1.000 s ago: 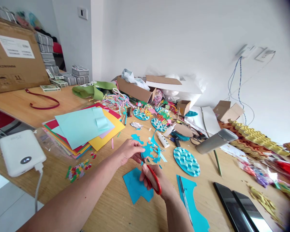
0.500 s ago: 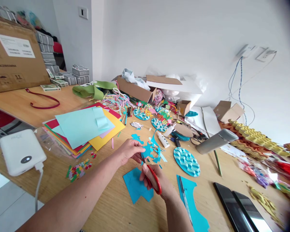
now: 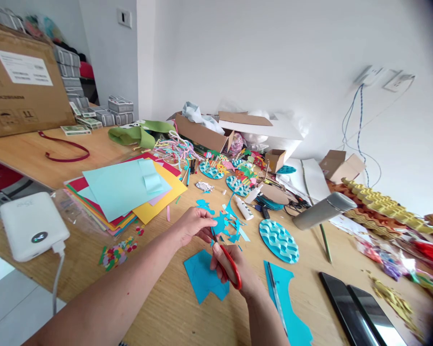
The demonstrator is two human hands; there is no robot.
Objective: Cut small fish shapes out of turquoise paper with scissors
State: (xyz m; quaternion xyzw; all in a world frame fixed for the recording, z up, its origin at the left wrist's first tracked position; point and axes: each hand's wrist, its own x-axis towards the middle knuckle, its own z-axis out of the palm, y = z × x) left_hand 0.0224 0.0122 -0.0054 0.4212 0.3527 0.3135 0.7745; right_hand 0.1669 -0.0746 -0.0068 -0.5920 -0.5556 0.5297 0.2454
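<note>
My right hand [image 3: 231, 269] grips a pair of red-handled scissors [image 3: 234, 274], its blades angled up towards my other hand. Between the thumb and fingers of my left hand [image 3: 198, 225] is a small piece of blue paper [image 3: 221, 224], and the blade tips meet its lower edge. Below the hands lies a blue paper sheet [image 3: 200, 278], partly covered by my right hand. Blue paper scraps [image 3: 234, 230] are scattered just beyond. To the right, a pen [image 3: 277, 298] rests on a larger cut blue sheet [image 3: 292, 307].
An oval with wavy blue strips [image 3: 278, 241] sits right of the scraps, near a glue bottle [image 3: 243, 207] and a grey cylinder [image 3: 323, 211]. Stacked coloured paper [image 3: 122, 187] and a white power bank [image 3: 34, 228] are at left. Two dark phones [image 3: 361, 310] lie front right.
Both hands stay almost in place. The scissors and right hand have shifted very slightly at the edge of the blue paper piece.
</note>
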